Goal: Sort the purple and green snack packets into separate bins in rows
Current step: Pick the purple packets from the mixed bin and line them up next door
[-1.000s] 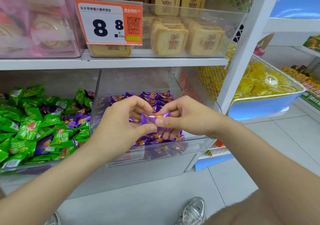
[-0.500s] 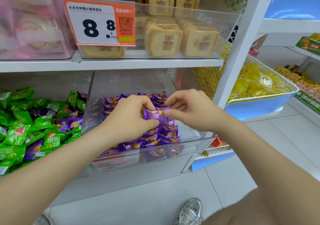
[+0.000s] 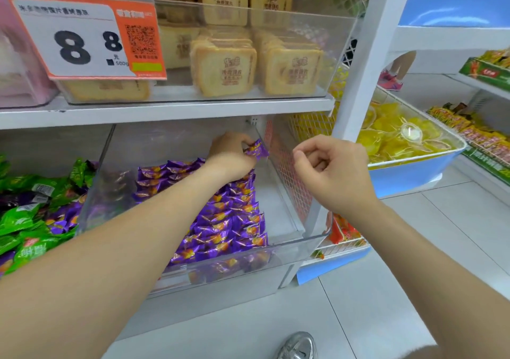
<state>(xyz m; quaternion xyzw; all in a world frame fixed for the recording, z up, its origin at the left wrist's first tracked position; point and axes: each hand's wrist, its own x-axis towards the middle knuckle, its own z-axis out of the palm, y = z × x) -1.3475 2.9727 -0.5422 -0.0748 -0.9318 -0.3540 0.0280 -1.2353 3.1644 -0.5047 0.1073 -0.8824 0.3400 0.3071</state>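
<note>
The left hand (image 3: 231, 157) is pinching a purple packet (image 3: 256, 149) deep in the clear bin (image 3: 287, 245), over the rows' (image 3: 229, 218) far end, while the right hand (image 3: 334, 171) is hovering curled and empty outside.

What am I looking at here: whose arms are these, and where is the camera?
No machine here: a person works bare-handed, and the one picture comes from a camera worn on their head, looking down at a shop shelf. The left hand pinches a purple snack packet over the back of a clear bin where purple packets lie in rows. The right hand hovers to its right, fingers curled, empty. Left of the bin, green packets lie mixed with purple ones.
</note>
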